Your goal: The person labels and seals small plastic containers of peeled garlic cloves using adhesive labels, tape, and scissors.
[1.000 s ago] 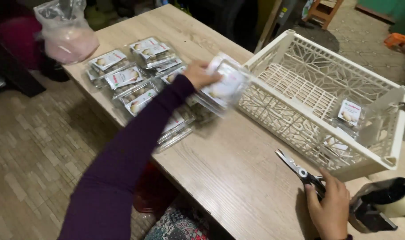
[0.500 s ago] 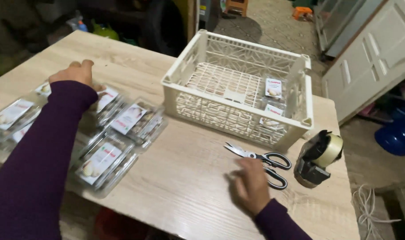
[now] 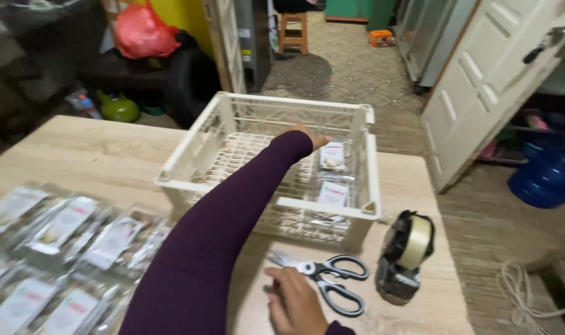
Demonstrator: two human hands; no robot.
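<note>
The person's left hand [image 3: 312,138], on a purple-sleeved arm, reaches over a cream plastic crate [image 3: 183,180] toward clear packets [image 3: 332,156] lying inside. The right hand [image 3: 295,304] rests flat on the wooden table [image 3: 78,149], touching black-handled scissors [image 3: 326,279], with a tape dispenser [image 3: 405,255] just beside them. More packets [image 3: 65,254] lie spread at the table's left.

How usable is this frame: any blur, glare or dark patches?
Head view: left hand over the crate is slightly smeared; packets at lower left are soft with glare on the plastic; upper left corner is dim; scissors and tape dispenser read clearly.
</note>
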